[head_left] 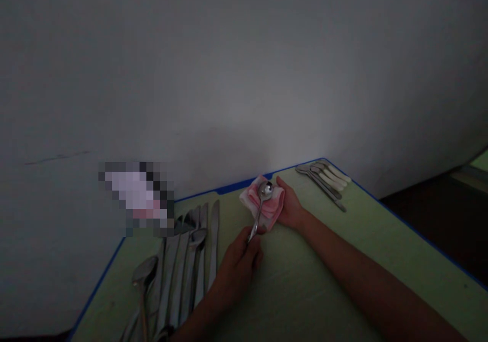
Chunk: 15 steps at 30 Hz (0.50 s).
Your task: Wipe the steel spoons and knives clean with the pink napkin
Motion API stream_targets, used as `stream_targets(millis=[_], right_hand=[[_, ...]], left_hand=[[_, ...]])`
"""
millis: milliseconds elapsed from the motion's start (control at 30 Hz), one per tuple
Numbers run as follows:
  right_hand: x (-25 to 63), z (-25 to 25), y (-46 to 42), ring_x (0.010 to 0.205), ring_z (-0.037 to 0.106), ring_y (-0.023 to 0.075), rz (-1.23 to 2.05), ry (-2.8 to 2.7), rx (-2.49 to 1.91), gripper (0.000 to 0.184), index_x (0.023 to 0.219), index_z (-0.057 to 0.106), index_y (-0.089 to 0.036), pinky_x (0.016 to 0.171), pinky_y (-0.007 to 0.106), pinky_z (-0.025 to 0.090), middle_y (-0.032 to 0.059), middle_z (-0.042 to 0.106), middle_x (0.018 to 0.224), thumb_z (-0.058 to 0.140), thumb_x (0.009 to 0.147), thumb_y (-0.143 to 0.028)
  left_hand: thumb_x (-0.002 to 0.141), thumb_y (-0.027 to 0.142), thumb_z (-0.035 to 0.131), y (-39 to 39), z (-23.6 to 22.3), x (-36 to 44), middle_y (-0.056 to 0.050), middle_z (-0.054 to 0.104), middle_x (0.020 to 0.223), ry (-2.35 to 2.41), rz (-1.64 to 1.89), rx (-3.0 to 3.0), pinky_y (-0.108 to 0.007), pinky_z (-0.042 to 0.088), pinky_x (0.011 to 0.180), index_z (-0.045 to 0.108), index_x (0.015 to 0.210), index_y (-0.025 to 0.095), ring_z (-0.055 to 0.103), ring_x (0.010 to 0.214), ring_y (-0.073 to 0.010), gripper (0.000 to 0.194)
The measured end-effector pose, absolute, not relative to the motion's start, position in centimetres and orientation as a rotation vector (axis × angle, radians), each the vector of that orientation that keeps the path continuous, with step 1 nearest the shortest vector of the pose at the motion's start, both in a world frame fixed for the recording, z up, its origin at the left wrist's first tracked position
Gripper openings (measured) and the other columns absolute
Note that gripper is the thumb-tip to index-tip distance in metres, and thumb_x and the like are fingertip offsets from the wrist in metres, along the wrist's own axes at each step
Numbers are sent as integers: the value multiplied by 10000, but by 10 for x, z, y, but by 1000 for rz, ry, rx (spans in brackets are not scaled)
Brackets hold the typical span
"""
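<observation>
A shiny metal spoon [266, 191] is held by its handle in my left hand [241, 260], whose fingers are wrapped round it. The spoon's bowl points away from me and lies over a folded pink and white cloth [274, 211]. My right hand [290, 205] grips that cloth from the right side and from beneath, with most of its fingers hidden by it. Left of my left hand, a row of knives [214, 240] and spoons [145, 272] lies on the green table [305, 286]; my left forearm covers part of this row.
At the far right corner of the table lies a smaller group of cutlery [322, 182], several pieces with pale handles. A blurred-out pale object [133, 192] stands at the far left edge. Grey wall [244, 67] rises behind the table's blue edge.
</observation>
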State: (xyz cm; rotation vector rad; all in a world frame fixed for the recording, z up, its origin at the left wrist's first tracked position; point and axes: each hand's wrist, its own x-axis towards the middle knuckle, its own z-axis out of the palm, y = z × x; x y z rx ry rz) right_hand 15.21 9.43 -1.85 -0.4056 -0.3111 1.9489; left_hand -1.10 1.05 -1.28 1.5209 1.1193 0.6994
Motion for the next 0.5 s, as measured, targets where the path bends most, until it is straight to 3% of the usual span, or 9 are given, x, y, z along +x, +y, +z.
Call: stream_targets(millis=[167,300,400,500], right_hand=[[159,-24,98,915,631,283,1846,-268,-444,595,971,598,-97,893,474,440,139,687,845,252,875,-573],[166,-28,101,865,639,280,1800,-249,-481,487,920,610,-94,866,469,460,135,690,794,304,876,-471],[167,-29,103,722,642,210,1758,-261,-472,296,815,614,-140,792,369,499,67,694,723,366,850,-297],[165,-28,103,614,614,166,1749,-303,-520,225,735,608,-149,717,301,503,34,682,653,389,785,-144]], left_hand=[[891,427,407,11,-12,-10,62,488,650,1114,750,1450,-181,314,421,407,1255,182,398,451,-79,439],[918,408,369,11,-15,-10,27,589,790,1047,786,1489,-181,331,408,248,1373,233,424,417,-61,502],[923,390,365,11,-15,-10,29,580,765,1032,783,1502,-178,339,420,322,1341,205,434,424,-55,460],[914,398,367,12,-12,-9,43,535,714,1076,832,1447,-176,296,385,408,1254,164,397,397,-49,415]])
